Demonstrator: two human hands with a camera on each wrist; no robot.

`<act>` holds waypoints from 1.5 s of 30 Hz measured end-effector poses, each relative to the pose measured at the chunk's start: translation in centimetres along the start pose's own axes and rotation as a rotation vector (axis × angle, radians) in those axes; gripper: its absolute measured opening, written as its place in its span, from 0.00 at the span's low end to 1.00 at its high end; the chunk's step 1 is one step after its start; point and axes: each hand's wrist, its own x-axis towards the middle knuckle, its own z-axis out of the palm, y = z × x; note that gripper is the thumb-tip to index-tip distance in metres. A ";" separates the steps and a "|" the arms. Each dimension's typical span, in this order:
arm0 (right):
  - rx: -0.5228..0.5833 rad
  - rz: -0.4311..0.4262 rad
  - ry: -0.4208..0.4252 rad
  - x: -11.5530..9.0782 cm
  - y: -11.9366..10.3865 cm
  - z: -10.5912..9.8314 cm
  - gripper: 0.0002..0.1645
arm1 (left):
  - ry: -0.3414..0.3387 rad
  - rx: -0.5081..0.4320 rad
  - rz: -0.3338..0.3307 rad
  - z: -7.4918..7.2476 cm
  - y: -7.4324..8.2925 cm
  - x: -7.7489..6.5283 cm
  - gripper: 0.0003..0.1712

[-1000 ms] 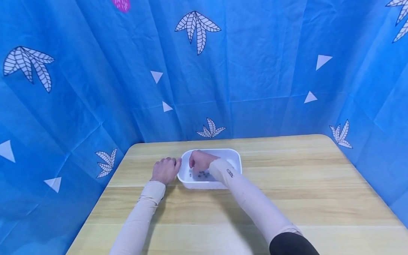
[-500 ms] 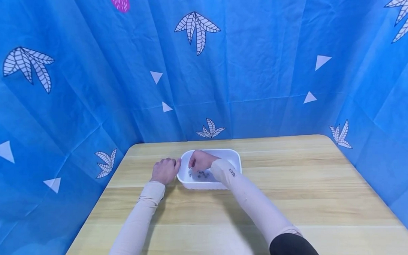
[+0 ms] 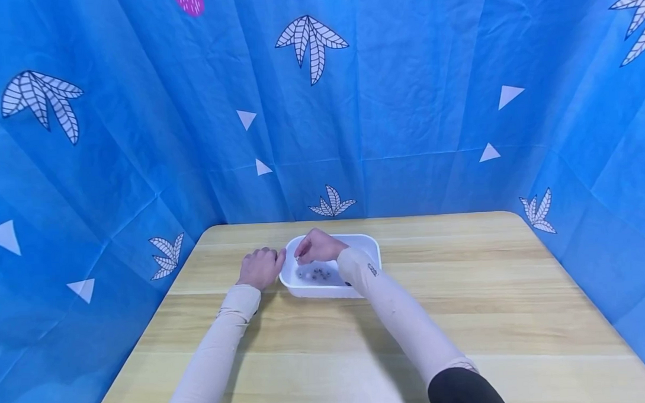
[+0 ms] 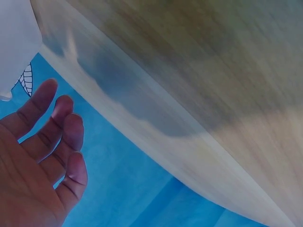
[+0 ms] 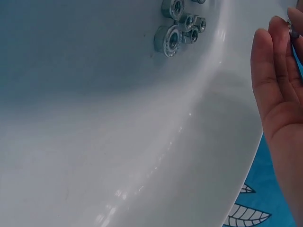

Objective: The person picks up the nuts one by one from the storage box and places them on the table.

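Note:
Over the left part of a white plastic tub [image 3: 325, 292], my right hand [image 3: 320, 246] pinches a small metal nut [image 5: 293, 31] between thumb and fingertips. Several silvery hex nuts [image 5: 168, 40] of differing sizes lie on the tub's floor; in the head view these nuts [image 3: 320, 274] form a loose cluster below the right hand. My left hand [image 3: 261, 267] is at the tub's left end, its thumb at or against the rim. Its fingers are loosely bent with nothing in them, as the left wrist view shows of the left hand [image 4: 40, 156].
The tub stands toward the back of a light wooden table [image 3: 464, 291]. Behind and on both sides hangs a blue curtain [image 3: 404, 104] with printed leaves and triangles, close to the table's far edge.
My right hand has risen from the tub's floor and turned slightly, bringing up a small nut in its fingertips. More of the nuts below now show. The left hand stays put.

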 end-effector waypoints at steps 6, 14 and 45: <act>0.032 -0.001 0.012 -0.2 -0.2 -0.2 0.16 | -0.017 -0.006 -0.010 0.0 0.0 0.1 0.37; 0.033 -0.004 0.047 -0.5 -0.6 -0.6 0.16 | -0.026 -0.002 -0.013 0.1 0.0 0.2 0.38; 0.121 -0.056 0.085 -2.3 -3.5 -2.8 0.18 | -0.037 0.012 -0.007 0.1 -0.1 0.3 0.36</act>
